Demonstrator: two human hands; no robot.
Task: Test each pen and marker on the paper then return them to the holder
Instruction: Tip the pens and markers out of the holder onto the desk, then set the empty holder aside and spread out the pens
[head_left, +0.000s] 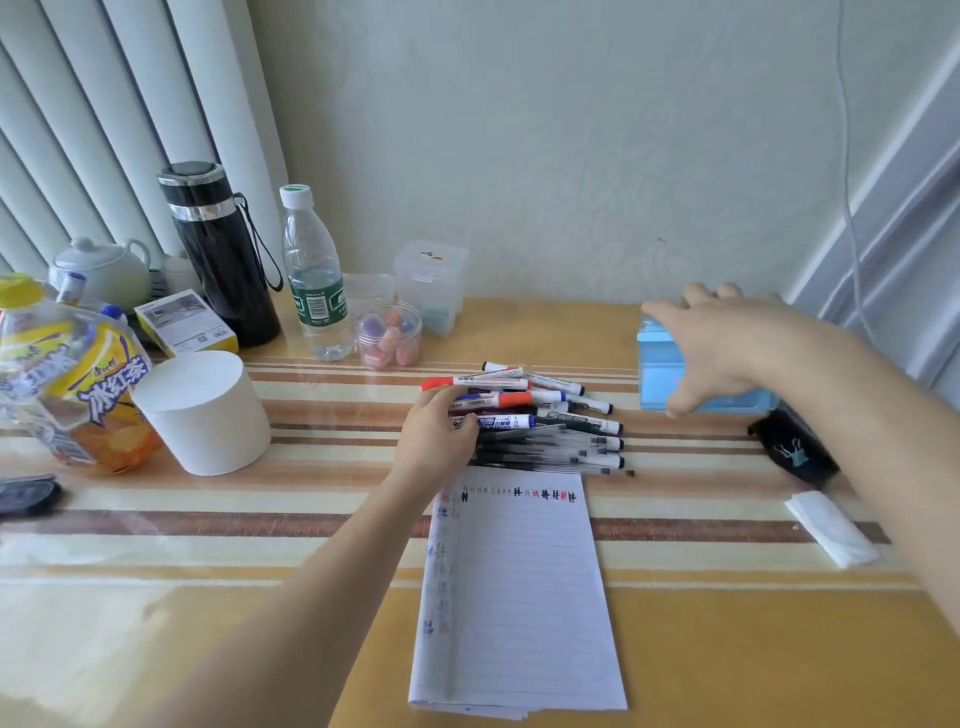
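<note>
Striped table (322, 525), contents from left. Iced-tea bottle (72, 384), yellow label, at the left edge; white teapot (104, 270) behind it. White paper cylinder (202, 413), upright. Black flask (221, 254) and clear water bottle (314, 280), both upright by the wall. Left hand (439, 431): fingers curled round the left ends of the pens and markers (550, 423), thumb across a blue-capped one. These lie in a heap at mid-table, just beyond the lined paper (514, 587), which has test marks along its top line and left margin. Blue holder (662, 374), back right, well apart from the heap. Right hand (727, 348): blurred, spread wide over the holder, fingers above its top, thumb down its front; contact cannot be told. Folded white tissue (831, 527), far right.
</note>
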